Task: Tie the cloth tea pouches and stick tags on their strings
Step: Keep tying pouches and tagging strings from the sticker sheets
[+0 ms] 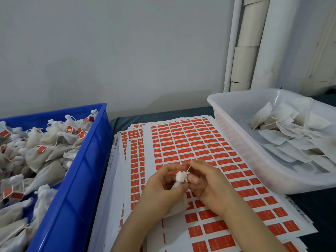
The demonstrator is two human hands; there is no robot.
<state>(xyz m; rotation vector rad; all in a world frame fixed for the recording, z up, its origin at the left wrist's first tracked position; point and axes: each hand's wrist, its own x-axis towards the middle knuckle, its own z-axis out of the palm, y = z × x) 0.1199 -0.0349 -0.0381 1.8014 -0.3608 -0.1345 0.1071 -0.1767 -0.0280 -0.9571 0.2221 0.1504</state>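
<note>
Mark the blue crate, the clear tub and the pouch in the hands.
blue crate [85, 179]: head view, outer right wall.
clear tub [254, 160]: head view, near side wall.
pouch [180, 177]: head view, gathered neck.

Your blue crate [94, 151] is smooth, glossy plastic. The translucent tub [236, 133] is cloudy plastic with a faint sheen. The sticker sheets [181, 142] are smooth white paper carrying matt red labels. The pouch [180, 177] you hold is soft, matt, fine-meshed white cloth; its string [189, 167] is thin, matt thread.
</note>
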